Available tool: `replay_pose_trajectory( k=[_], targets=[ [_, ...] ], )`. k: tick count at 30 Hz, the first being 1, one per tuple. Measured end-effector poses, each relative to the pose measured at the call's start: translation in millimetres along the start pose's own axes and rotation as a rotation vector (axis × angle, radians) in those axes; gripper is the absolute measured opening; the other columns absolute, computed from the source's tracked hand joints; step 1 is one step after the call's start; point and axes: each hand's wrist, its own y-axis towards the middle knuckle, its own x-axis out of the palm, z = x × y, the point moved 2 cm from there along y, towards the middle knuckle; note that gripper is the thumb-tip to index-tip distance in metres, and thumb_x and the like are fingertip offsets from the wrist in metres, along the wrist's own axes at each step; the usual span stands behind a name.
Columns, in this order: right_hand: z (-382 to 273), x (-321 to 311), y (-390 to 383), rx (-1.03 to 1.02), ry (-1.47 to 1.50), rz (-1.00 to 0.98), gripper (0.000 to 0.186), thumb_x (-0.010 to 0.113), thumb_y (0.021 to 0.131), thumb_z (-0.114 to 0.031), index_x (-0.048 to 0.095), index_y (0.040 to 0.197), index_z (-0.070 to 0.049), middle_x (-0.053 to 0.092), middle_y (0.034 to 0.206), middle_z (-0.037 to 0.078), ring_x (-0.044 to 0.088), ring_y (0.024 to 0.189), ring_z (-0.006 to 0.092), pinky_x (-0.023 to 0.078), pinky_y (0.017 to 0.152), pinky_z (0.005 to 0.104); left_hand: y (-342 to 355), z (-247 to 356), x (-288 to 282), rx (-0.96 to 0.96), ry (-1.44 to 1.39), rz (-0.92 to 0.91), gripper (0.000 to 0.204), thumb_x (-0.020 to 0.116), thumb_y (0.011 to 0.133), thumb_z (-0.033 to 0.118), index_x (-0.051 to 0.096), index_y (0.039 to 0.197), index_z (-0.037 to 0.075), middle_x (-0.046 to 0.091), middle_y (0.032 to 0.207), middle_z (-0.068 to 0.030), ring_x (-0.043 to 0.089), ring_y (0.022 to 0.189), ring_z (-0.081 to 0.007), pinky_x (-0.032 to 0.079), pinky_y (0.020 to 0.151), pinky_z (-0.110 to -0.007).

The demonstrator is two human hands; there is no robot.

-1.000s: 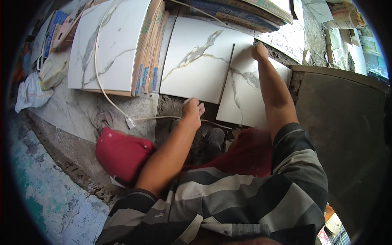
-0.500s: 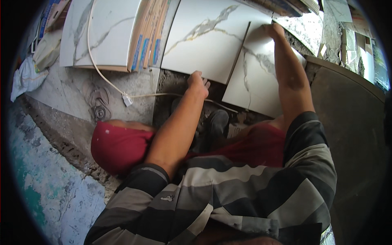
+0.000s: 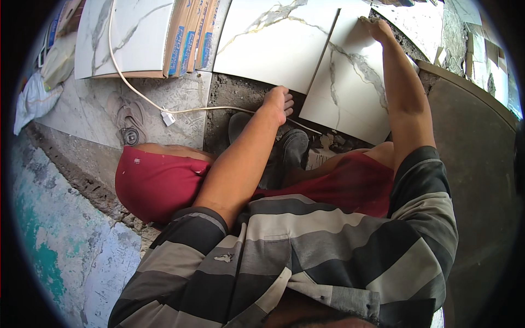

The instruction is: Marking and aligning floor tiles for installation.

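A white marble-look tile (image 3: 355, 71) with grey and gold veins lies at an angle, right of a larger matching tile (image 3: 262, 46). A narrow dark gap runs between the two. At the far edge of the right-hand tile, my right hand (image 3: 377, 29) is closed on the rim, its fingertips partly hidden. My left hand (image 3: 278, 104) hangs by the near edge of the larger tile, fingers loosely bent and apart, with nothing in it. Below it passes a white cable (image 3: 216, 109) with a white plug end.
A stack of boxed tiles (image 3: 186, 38) stands at the left, a loose tile on top. Rough grey rubble (image 3: 232, 90) shows before the tiles, near my dark shoes (image 3: 294, 146). A dark brown panel (image 3: 470, 164) fills the right side. A white sack (image 3: 37, 98) lies far left.
The view has shifted, so the tiles and boxes sit higher in the picture. My left hand's fingers show more clearly, and my right hand is still at the tile's far edge.
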Motion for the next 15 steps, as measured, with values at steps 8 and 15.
replay_pose_trajectory(
  k=[8,15],
  targets=[
    [8,-7,-25,-0.069,-0.063,0.084,0.053,0.056,0.089,-0.054,0.063,0.122,-0.013,0.066,0.116,0.017,0.060,0.112,0.0342,0.046,0.096,0.0430,6,-31,12,-0.051,0.414,-0.075,0.058,0.049,0.092,0.033,0.043,0.141,0.002,0.038,0.150,-0.0172,0.033,0.140,-0.0331,0.025,0.112,-0.049],
    [28,-13,-113,-0.293,-0.272,0.115,0.058,0.061,0.087,-0.038,0.047,0.136,-0.010,0.042,0.145,0.017,0.046,0.128,0.0376,0.043,0.103,0.0451,19,-41,15,-0.036,0.470,-0.096,0.061,0.052,0.093,0.036,0.039,0.144,0.005,0.036,0.151,-0.0153,0.032,0.140,-0.0325,0.019,0.113,-0.049]
  ],
)
